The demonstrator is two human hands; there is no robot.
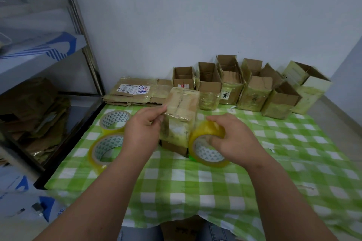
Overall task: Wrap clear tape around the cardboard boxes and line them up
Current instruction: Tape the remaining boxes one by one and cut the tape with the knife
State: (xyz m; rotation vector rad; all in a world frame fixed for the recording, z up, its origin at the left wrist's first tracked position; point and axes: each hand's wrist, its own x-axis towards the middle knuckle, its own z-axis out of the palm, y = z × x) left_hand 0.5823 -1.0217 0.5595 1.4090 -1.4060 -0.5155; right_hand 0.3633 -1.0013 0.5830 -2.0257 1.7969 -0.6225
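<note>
A small cardboard box [181,115], taped over and shiny, stands upright in the middle of the green checked table [195,185]. My left hand [144,131] pinches its upper left edge with thumb and fingers. My right hand [233,138] grips a roll of clear yellowish tape [207,144] that rests on edge against the box's right side. Two more tape rolls [114,121] [104,150] lie to the left of the box. Several taped open-topped boxes [252,93] stand in a row along the table's far edge by the wall.
Flattened cardboard [135,91] with a shipping label lies at the far left of the table. A metal shelf rack [78,31] holding more flattened cardboard stands on the left. A white wall closes off the far side.
</note>
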